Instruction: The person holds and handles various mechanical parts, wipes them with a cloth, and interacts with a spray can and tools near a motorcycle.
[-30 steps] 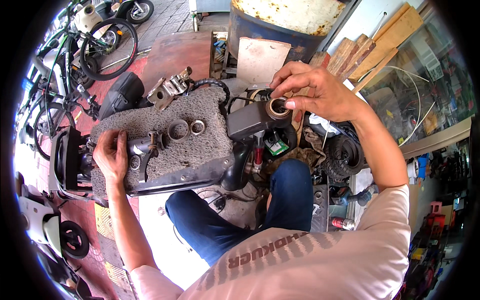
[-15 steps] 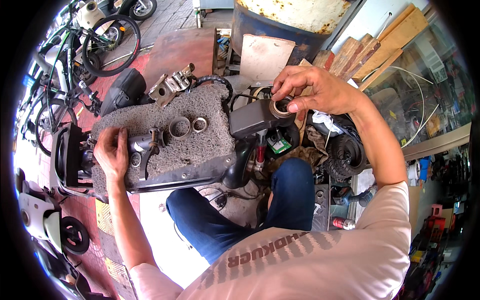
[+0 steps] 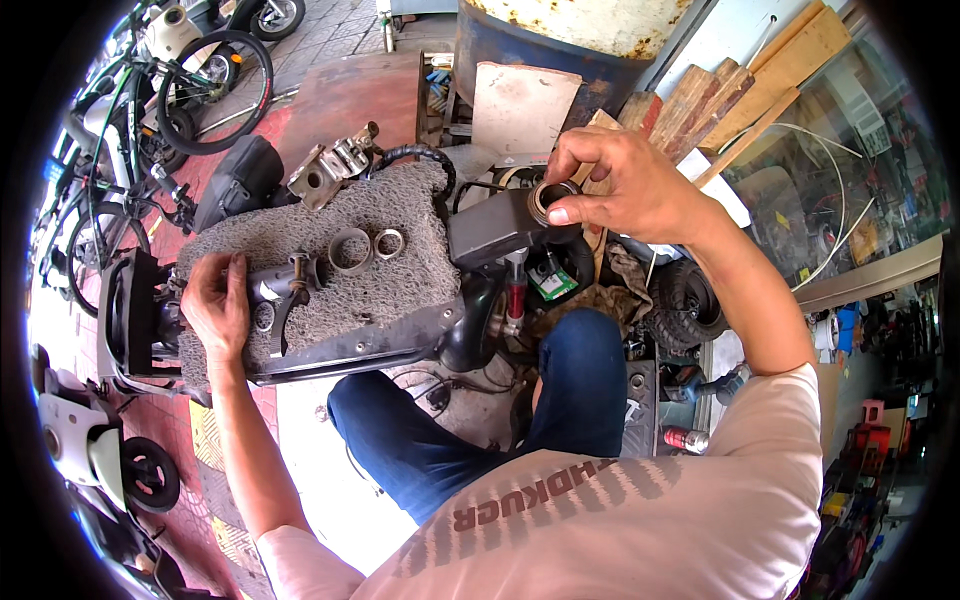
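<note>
My right hand (image 3: 630, 185) pinches a metal ring (image 3: 541, 205) between thumb and fingers, at the right end of a dark, box-shaped scooter part (image 3: 487, 228). My left hand (image 3: 217, 308) is closed round the left end of a grey metal tube (image 3: 268, 283) with a clamp. The tube lies on a rough grey mat (image 3: 400, 295). From the clamp a curved black arm (image 3: 280, 332) points toward me, and a small ring (image 3: 264, 317) lies beside it. Farther right on the mat sit a wide metal ring (image 3: 350, 251) and a smaller one (image 3: 389, 243).
A metal bracket assembly (image 3: 335, 168) rests at the mat's far edge, beside a black case (image 3: 238, 180). A rusty drum (image 3: 560, 45) and wooden boards (image 3: 700, 105) stand behind. Right of my knees are a tyre (image 3: 688, 308) and a cordless drill (image 3: 710, 385). Bicycles (image 3: 215, 90) stand at left.
The view has shifted slightly, moving the scene a little leftward. My right hand still holds the ring at the dark part's end, and my left hand stays on the tube.
</note>
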Motion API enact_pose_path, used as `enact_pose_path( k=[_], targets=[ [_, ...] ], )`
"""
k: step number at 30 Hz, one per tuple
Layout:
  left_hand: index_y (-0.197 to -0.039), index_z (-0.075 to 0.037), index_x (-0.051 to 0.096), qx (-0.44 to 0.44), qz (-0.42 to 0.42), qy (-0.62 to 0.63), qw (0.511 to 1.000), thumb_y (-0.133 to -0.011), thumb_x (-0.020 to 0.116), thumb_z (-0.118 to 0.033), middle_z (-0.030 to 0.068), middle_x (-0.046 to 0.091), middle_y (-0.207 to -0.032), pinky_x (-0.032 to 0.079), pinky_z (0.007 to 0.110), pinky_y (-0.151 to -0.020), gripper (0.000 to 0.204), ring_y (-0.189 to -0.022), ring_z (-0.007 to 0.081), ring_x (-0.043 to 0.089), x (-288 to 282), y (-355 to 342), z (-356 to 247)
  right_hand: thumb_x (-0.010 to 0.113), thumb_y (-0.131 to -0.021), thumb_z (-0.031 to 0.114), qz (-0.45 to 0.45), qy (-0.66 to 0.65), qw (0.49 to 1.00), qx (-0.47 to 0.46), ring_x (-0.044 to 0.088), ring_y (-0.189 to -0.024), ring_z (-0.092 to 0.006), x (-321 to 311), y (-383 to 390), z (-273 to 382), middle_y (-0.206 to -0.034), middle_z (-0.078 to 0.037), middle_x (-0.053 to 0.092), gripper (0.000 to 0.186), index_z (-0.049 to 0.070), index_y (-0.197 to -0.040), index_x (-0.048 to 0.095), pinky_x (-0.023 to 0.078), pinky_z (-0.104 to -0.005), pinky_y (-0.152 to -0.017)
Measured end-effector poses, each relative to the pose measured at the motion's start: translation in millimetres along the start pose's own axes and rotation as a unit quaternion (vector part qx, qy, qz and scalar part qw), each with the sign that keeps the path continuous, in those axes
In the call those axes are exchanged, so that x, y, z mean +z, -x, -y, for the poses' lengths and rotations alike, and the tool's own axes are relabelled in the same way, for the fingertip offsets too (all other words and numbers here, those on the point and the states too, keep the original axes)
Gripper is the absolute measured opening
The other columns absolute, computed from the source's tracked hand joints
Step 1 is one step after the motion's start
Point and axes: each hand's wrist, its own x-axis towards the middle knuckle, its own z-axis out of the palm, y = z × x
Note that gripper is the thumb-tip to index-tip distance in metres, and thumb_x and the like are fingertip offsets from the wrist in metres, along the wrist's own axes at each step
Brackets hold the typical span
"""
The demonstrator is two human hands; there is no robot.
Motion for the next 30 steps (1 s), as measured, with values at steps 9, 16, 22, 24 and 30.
enact_pose_path(
  k=[9,16,22,24,30],
  targets=[
    [-0.094,0.001,0.069,-0.001,-0.003,0.01,1.0,-0.096,0.073,-0.015,0.0142,0.067,-0.082,0.052,0.034,-0.071,0.017,-0.073,0.0254,0.066,0.6,0.2,0.9,0.083,-0.085,0.029,0.028,-0.051,0.998,0.023,0.07,-0.098,-0.0234,-2.1,1.1,0.1,-0.105,-0.012,0.074,0.037,0.0,-0.104,0.069,0.054,-0.0362,-0.084],
    [-0.095,0.002,0.07,0.006,-0.003,0.0,1.0,-0.095,0.073,-0.016,0.0144,0.068,-0.083,0.052,0.035,-0.072,0.018,-0.074,0.0265,0.067,0.1,1.5,5.0,0.085,-0.085,0.028,0.026,0.047,0.995,0.081,0.071,-0.102,-0.0233,-1.6,0.5,17.7,-0.115,-0.011,0.074,0.037,0.0,-0.1,0.067,0.055,-0.0372,-0.085],
    [-0.094,0.001,0.07,-0.001,-0.004,0.0,1.0,-0.095,0.073,-0.017,0.0146,0.068,-0.082,0.052,0.035,-0.072,0.019,-0.074,0.0279,0.067,0.8,1.5,4.9,0.083,-0.085,0.023,-0.007,-0.013,0.998,0.062,0.071,-0.1,-0.0247,5.8,9.7,9.9,-0.109,-0.013,0.075,0.032,0.0,-0.102,0.069,0.057,-0.0391,-0.082],
    [-0.094,0.001,0.07,0.007,-0.005,-0.006,1.0,-0.095,0.073,-0.018,0.0147,0.068,-0.082,0.052,0.036,-0.072,0.019,-0.074,0.0282,0.067,0.7,0.7,3.7,0.083,-0.085,0.022,0.018,-0.065,0.996,0.063,0.071,-0.107,-0.0249,1.8,6.9,6.3,-0.115,-0.014,0.074,0.032,-0.002,-0.099,0.068,0.058,-0.0383,-0.083],
    [-0.094,0.0,0.071,0.008,-0.001,-0.025,1.0,-0.096,0.072,-0.019,0.0144,0.069,-0.083,0.052,0.036,-0.073,0.019,-0.076,0.0283,0.068,-0.3,1.0,3.3,0.084,-0.084,0.017,0.024,-0.035,0.998,0.04,0.071,-0.108,-0.0244,-2.3,-0.6,4.7,-0.118,-0.015,0.073,0.029,-0.003,-0.098,0.067,0.059,-0.0376,-0.084]
  ],
)
